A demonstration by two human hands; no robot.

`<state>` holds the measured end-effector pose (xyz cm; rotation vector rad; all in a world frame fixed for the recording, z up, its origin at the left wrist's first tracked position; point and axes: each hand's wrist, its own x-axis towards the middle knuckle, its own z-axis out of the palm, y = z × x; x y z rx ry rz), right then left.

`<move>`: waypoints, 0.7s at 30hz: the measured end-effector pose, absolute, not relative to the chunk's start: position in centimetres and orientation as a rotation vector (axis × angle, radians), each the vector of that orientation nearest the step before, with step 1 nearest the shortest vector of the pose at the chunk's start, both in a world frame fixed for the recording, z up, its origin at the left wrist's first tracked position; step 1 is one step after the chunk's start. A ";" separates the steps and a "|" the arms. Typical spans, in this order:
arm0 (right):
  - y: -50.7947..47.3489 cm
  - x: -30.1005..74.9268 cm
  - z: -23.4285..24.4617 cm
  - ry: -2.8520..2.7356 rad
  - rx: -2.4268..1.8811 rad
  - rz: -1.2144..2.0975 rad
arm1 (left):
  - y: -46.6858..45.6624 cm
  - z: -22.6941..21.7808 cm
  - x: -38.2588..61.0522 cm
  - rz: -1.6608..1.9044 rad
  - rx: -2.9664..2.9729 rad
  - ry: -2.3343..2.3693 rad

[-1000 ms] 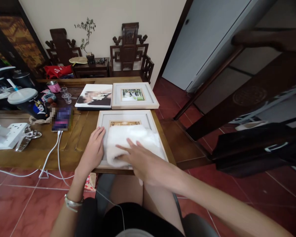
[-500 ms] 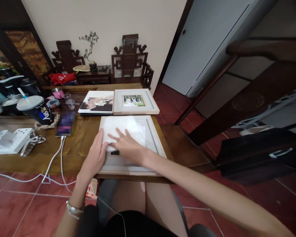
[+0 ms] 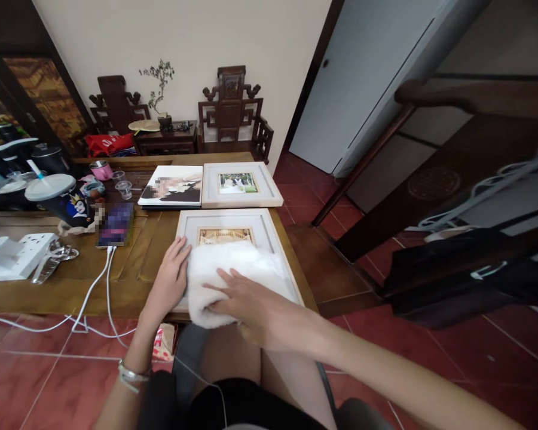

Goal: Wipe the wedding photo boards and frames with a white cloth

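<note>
A pale wooden picture frame [image 3: 274,242] lies flat at the near edge of the table. A folded, fluffy white cloth [image 3: 246,258] covers its lower part, and a brown-toned picture shows above it. My right hand [image 3: 251,304] presses on the cloth, fingers spread over the top and thumb tucked by the fold at its near edge. Along the frame's left side rests my left hand [image 3: 168,280], its fingers stretched out and slightly apart over the border.
Behind lie a second frame [image 3: 269,186] and a photo book [image 3: 174,188]. Left on the table are a phone [image 3: 115,226] with white cables, a power strip [image 3: 20,257], a lidded cup [image 3: 67,200] and small clear cups [image 3: 124,190]. A wooden chair [image 3: 430,173] stands at right.
My right hand has drawn the cloth toward me, down to the frame's near edge, uncovering the picture. My left hand stays at the frame's left side.
</note>
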<state>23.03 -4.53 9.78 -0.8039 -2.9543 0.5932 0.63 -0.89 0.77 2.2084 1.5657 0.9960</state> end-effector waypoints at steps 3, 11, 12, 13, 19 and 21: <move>-4.3 22.0 9.3 -2.952 -0.776 0.587 | -0.9 0.8 0.5 0.963 2.223 1.554; -4.6 28.9 11.3 -2.881 -1.266 0.366 | -0.9 0.2 0.2 1.002 2.311 1.477; -3.9 29.3 11.6 -2.829 -1.346 0.226 | -0.9 0.1 0.2 1.001 2.316 1.468; -2.9 29.4 11.8 -2.753 -1.407 0.071 | -0.9 0.0 0.1 1.002 2.318 1.461; 5.7 23.5 10.3 -2.521 -1.149 -0.509 | -0.6 -0.2 -0.1 1.028 2.313 1.441; 8.1 20.9 8.8 -2.637 -1.013 -0.524 | -0.6 -0.1 -0.2 1.029 2.305 1.448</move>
